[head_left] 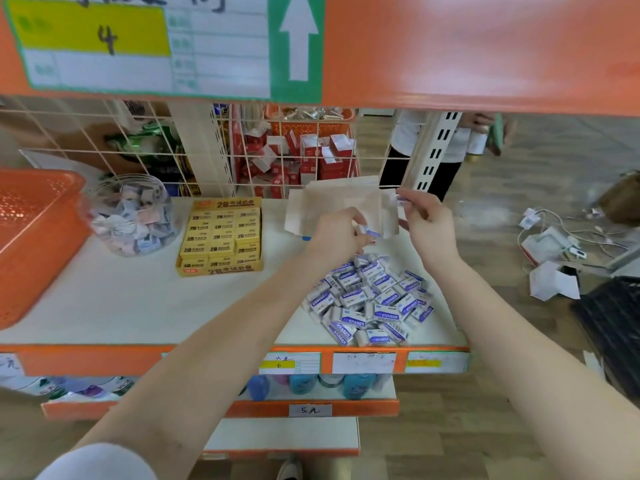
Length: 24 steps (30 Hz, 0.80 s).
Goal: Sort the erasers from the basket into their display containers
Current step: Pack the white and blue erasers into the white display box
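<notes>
A heap of white erasers with blue sleeves (372,299) lies loose on the white shelf (138,299) at the right. Above the heap, my left hand (337,233) grips one blue-sleeved eraser (371,233) in curled fingers. My right hand (427,221) pinches a small blurred eraser (398,200) between thumb and fingertips. Both hands hover in front of an open pale cardboard display box (343,206) standing at the back of the shelf. The orange basket (31,237) sits at the far left edge.
A clear round jar of mixed erasers (133,216) and a yellow 2B eraser display box (221,237) stand left of my hands. A wire grid (242,157) backs the shelf. A person (433,150) stands behind at the right. Cables and paper (554,244) lie on the floor.
</notes>
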Tool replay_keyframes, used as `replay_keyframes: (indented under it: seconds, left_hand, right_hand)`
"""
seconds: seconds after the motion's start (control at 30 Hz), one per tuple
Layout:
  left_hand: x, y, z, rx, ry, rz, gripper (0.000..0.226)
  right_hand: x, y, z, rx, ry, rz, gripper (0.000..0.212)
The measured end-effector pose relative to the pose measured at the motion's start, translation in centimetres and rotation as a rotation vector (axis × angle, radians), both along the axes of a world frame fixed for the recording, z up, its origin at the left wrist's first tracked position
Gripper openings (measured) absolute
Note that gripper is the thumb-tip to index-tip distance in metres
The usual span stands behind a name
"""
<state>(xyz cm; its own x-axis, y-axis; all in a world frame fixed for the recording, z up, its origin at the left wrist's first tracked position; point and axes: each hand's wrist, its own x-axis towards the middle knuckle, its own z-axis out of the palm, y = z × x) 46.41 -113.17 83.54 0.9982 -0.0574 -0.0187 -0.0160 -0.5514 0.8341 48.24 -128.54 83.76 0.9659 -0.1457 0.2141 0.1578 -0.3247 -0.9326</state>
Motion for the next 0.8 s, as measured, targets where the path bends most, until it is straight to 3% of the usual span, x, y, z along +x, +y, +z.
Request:
replay_keyframes:
  seconds: [0.1, 0.2, 0.4, 0.47, 0.63, 0.8]
  left_hand:
    - [-0.2, 0.9, 0.3, -0.183, 0.094, 0.02, 0.019]
    - [-0.8, 2.5, 1.1, -0.269, 0.113, 0.036, 0.025]
    - [-1.3, 8.2, 1.8, -0.037, -0.161, 0.332, 0.021]
    - [-1.0, 9.7, 1.3, -0.024, -0.142, 0.395, 0.022]
    - [-0.3, 10.4, 0.5, 0.024, 0.052, 0.261, 0.024]
    - [0.1, 9.7, -0.2, -0.065, 0.156, 0.109, 0.028]
  right_hand:
    - [-0.1, 0.7, -0.2, -0.225, -0.099, 0.063, 0.03]
    - [0.1, 1.3, -0.7, -0.32, -0.087, 0.093, 0.033]
    - [0.6, 0.5, -0.7, -0.4, 0.057, 0.09, 0.036]
    - [0.6, 0.3, -1.0, -0.449, 0.098, 0.108, 0.034]
    - [0.9, 0.6, -1.1, -0.574, 0.112, 0.127, 0.034]
    - [0.8, 0.8, -0.9, -0.578, 0.133, 0.103, 0.037]
